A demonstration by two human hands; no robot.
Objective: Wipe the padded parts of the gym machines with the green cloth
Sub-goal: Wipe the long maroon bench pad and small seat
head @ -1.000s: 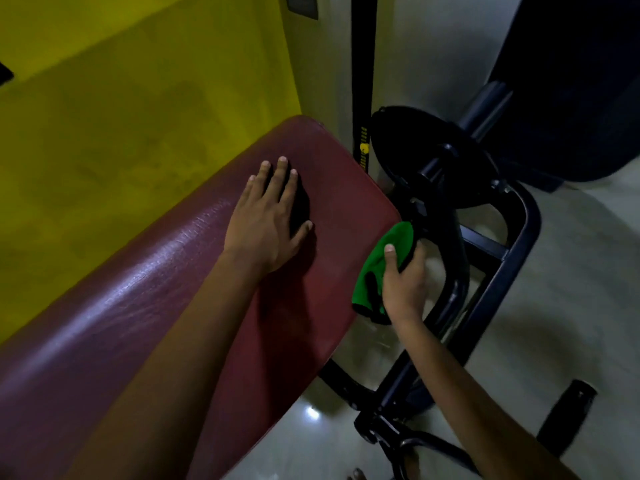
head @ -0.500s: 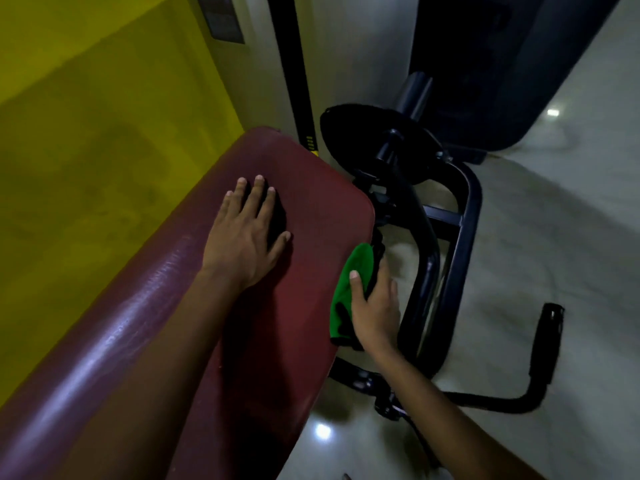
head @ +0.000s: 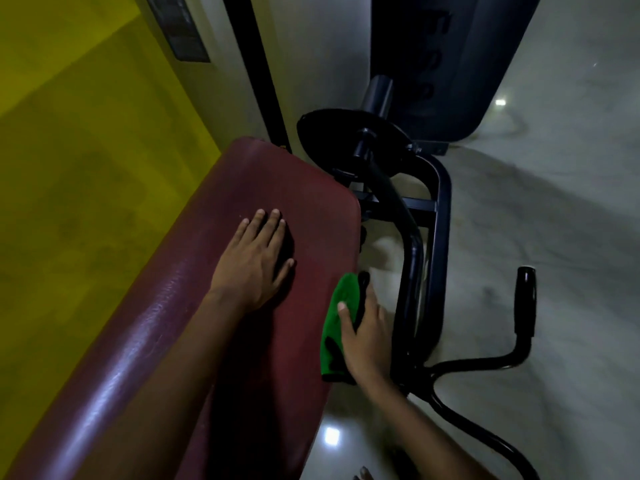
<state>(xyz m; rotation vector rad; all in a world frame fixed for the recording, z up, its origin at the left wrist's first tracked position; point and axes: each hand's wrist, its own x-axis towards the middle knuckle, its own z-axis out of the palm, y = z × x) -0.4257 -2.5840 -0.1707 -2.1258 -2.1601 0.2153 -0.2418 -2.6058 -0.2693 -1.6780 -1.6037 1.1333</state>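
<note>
Two hands work at the maroon pad point(head: 214, 341): left hand point(head: 252, 265) lies flat on top, fingers straight; right hand point(head: 363, 337) grips the green cloth point(head: 337, 327) against the pad's right edge

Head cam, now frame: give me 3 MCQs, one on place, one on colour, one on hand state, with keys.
1. Where is the green cloth?
A. at the pad's right side edge
B. on the floor
C. under the left hand

2. What colour is the pad?
A. black
B. maroon
C. blue

3. How does the left hand lie?
A. clenched in a fist
B. gripping the black frame
C. flat on the pad, fingers straight

Key: 1 A, the right hand holds the cloth against that edge. 2 B, the padded surface is dark red. 3 C, palm down on the pad top, holding nothing.
</note>
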